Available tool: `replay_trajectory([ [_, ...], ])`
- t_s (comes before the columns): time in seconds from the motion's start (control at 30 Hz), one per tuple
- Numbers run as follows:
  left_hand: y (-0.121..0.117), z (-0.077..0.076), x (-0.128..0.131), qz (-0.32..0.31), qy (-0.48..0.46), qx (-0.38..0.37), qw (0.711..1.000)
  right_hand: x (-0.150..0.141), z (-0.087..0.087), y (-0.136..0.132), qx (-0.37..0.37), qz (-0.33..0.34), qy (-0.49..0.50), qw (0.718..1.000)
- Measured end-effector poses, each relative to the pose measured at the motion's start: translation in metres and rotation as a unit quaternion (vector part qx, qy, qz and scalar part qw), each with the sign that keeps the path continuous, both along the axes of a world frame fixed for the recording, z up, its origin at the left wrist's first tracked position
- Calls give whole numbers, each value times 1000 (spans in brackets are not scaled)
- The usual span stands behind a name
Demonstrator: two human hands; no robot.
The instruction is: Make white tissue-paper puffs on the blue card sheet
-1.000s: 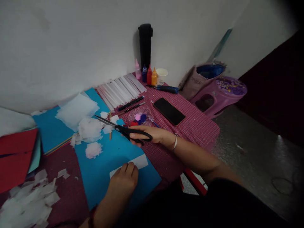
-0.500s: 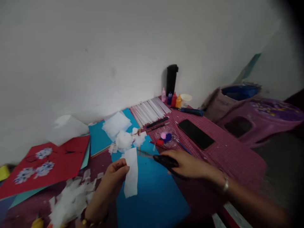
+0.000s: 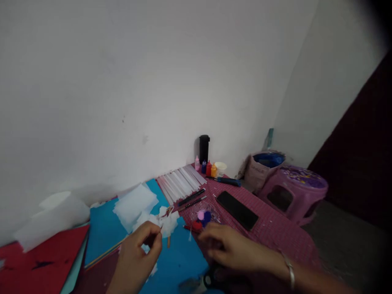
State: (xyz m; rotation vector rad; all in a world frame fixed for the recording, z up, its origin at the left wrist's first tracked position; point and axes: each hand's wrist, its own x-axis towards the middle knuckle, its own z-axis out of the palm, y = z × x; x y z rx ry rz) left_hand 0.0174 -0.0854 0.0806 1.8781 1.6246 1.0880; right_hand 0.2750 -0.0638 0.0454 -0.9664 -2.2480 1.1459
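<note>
My left hand (image 3: 139, 253) is closed in a pinch at the edge of a pile of white paper pieces (image 3: 168, 223). What lies between its fingertips is too small to make out. A bit of white paper (image 3: 154, 269) shows below the thumb, over the blue sheet (image 3: 180, 259). My right hand (image 3: 225, 245) hovers with curled fingers, thumb and forefinger apart, and nothing is visible in them. Beneath it, black-handled scissors (image 3: 208, 281) lie at the bottom edge of the view, blurred. Just beyond is a clear palette (image 3: 211, 210) with pink, blue and red paint.
White strips (image 3: 180, 183), pens (image 3: 192, 197) and a phone (image 3: 237, 209) lie farther back. Small paint bottles (image 3: 208, 168), a white cup (image 3: 220, 168) and a black bottle (image 3: 204, 149) stand by the wall. Red paper (image 3: 45, 257) is at left, a pink stool (image 3: 294, 192) at right.
My right hand has come off the scissors, which now lie lower down. The white strip that my left hand held is mostly out of sight. The view has tilted up and rightward.
</note>
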Motion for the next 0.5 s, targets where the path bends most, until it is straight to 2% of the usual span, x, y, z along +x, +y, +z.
replay_trajectory([
  [0.07,-1,4,4,-19,7,20,1000,-27,11,15,-67,-30,158,985],
  [0.13,-2,6,6,-37,-7,23,999,-58,16,29,-182,24,287,940],
  [0.23,-5,7,2,-52,-51,7,997,-100,16,40,-298,90,369,876],
  [0.37,-6,8,-10,-28,-84,-7,996,-134,14,46,-317,78,407,853],
  [0.5,3,9,-15,22,-78,4,997,-141,19,50,-283,64,451,844],
])
